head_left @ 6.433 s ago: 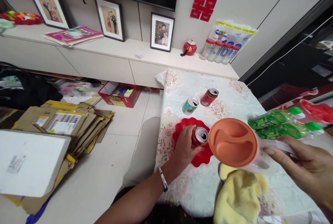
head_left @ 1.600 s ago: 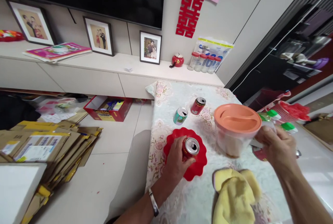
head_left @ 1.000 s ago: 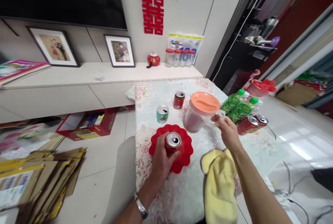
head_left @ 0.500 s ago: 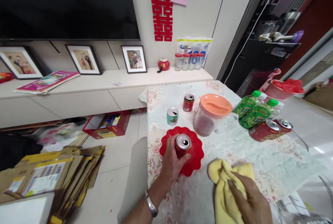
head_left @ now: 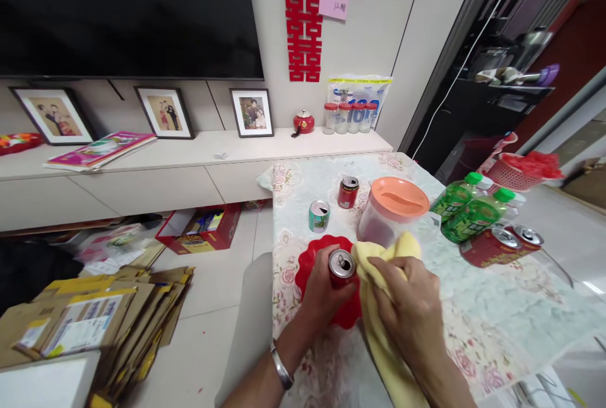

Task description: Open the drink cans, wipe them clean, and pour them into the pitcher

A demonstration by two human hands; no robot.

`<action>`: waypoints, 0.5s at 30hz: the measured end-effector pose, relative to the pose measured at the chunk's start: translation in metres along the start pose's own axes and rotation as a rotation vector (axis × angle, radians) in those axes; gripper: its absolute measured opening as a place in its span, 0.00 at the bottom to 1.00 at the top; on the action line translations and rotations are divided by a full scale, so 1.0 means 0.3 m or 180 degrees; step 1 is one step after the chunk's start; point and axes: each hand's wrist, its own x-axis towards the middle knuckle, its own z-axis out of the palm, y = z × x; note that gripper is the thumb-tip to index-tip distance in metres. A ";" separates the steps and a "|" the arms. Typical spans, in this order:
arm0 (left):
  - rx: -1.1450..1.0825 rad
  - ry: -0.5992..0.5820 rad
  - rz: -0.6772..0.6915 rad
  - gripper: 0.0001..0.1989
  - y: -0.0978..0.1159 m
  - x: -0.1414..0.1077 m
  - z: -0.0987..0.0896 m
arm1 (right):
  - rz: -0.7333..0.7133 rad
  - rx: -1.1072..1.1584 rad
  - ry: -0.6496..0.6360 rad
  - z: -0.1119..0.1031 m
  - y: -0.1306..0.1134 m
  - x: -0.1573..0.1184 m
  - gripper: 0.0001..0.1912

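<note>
My left hand, with a metal bangle on its wrist, is wrapped round a red can over a red scalloped plate. The can stands upright, its opened top showing. My right hand grips a yellow cloth, whose upper edge is beside the can and over the plate's right side. Behind the plate are a small green can, another red can and a clear canister with an orange lid.
At the table's right lie green bottles and two larger red cans, near a pink basket. A white cabinet with picture frames runs behind. Flattened cardboard lies on the floor at left.
My right hand has moved left and up with the yellow cloth, from the bare tabletop to beside the held can. My left hand keeps its hold. The view has shifted slightly.
</note>
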 end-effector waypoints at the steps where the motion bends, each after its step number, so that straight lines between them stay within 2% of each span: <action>1: -0.0014 0.0017 0.0065 0.32 -0.006 0.002 0.004 | -0.0071 0.0019 -0.0172 0.021 -0.006 0.020 0.17; 4: -0.0088 0.0036 0.0131 0.34 -0.015 0.001 0.012 | -0.0038 0.0026 -0.0699 0.062 -0.017 0.058 0.18; 7: -0.0118 0.0036 0.0152 0.33 -0.017 -0.005 0.018 | -0.0017 -0.0057 -0.1000 0.061 -0.023 0.062 0.16; 11: -0.0100 0.0058 0.0118 0.34 -0.027 -0.013 0.025 | -0.0031 -0.0073 -0.1214 0.037 -0.040 0.042 0.13; 15: -0.0011 0.0111 0.0093 0.36 -0.038 -0.020 0.027 | -0.0093 -0.0187 -0.1211 0.033 -0.063 0.033 0.10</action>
